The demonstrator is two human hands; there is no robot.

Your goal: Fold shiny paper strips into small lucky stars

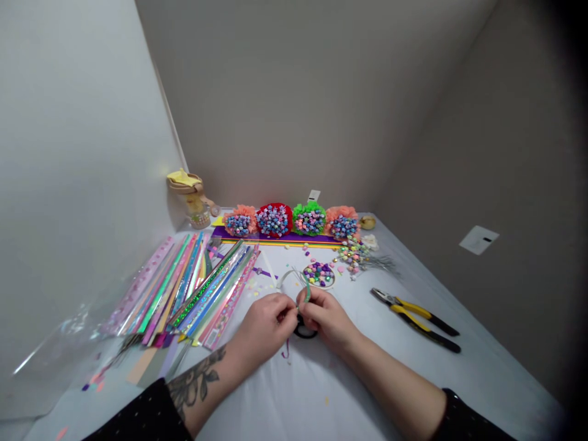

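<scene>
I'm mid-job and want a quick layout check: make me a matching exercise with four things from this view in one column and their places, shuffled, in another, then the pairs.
Things
1. Pliers
2. Green strip
3. Dish
4. Strip packs

Places
A. Just beyond the hands, with coloured stars in it
B. To the left of the left hand
C. To the right of the right hand
D. At the right hand's fingertips

Pairs: 1-C, 2-D, 3-A, 4-B
</scene>
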